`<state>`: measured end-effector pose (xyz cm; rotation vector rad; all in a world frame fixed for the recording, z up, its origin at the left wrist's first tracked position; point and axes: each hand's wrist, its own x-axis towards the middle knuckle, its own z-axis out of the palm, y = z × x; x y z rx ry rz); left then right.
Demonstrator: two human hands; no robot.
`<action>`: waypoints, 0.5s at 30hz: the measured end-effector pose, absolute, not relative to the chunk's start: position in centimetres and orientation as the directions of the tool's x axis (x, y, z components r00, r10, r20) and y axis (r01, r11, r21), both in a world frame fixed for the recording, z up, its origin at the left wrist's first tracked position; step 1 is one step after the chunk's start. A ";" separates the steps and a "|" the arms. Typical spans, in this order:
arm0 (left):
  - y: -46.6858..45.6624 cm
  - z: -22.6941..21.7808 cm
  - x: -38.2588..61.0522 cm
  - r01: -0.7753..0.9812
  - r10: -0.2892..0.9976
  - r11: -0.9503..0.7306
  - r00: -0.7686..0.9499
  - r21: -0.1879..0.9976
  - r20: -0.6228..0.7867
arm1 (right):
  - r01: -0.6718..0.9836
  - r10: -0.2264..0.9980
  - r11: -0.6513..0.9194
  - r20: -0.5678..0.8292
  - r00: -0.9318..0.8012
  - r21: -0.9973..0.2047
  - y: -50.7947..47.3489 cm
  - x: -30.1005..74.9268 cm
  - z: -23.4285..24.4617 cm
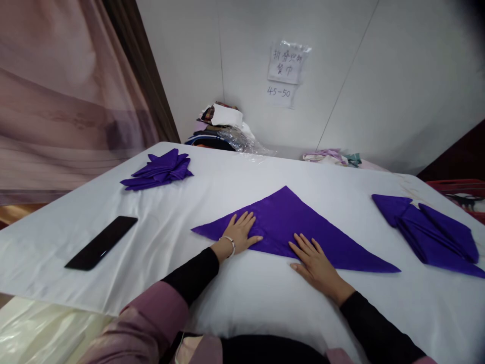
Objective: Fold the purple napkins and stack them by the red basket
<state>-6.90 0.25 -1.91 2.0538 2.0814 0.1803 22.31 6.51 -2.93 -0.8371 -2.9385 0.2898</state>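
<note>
A purple cloth napkin (288,217) lies on the white tablecloth (242,298) in a flat triangle, its peak pointing away from me and its long edge toward me. My left hand (241,231) rests flat on the left part of the napkin near the long edge, fingers spread. On the wrist is a pale bracelet (229,244). Over the long edge, right of the middle, my right hand (312,260) lies with fingers stretched onto the cloth and its thumb on the tablecloth. Neither hand grips anything.
Folded purple napkins (161,169) sit in a pile at the back left. More purple cloth (435,235) lies at the right. A dark flat phone-like slab (102,242) is on the left. Behind the table are piled fabrics (217,126) and a wall with paper signs (286,63).
</note>
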 end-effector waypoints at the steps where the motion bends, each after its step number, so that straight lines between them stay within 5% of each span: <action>1: 0.1 -1.9 -7.4 0.974 0.997 0.048 -0.033 0.223 -0.070 | 0.517 0.530 0.831 0.009 -0.848 -0.204 6.5 22.3 -2.9; 7: -0.3 -1.0 -8.9 0.977 0.988 0.147 -0.137 0.153 -0.077 | 0.538 0.546 0.794 -0.059 -0.836 -0.282 6.4 22.2 -2.1; 12: 1.1 -0.1 -6.2 0.985 0.999 -0.013 0.020 0.171 -0.039 | 0.528 0.531 0.742 -0.118 -0.839 -0.414 7.7 21.4 0.5; 15: 2.4 -0.5 -4.3 0.977 0.992 -0.110 0.118 0.181 -0.038 | 0.525 0.532 0.754 -0.102 -0.841 -0.396 9.5 19.4 1.9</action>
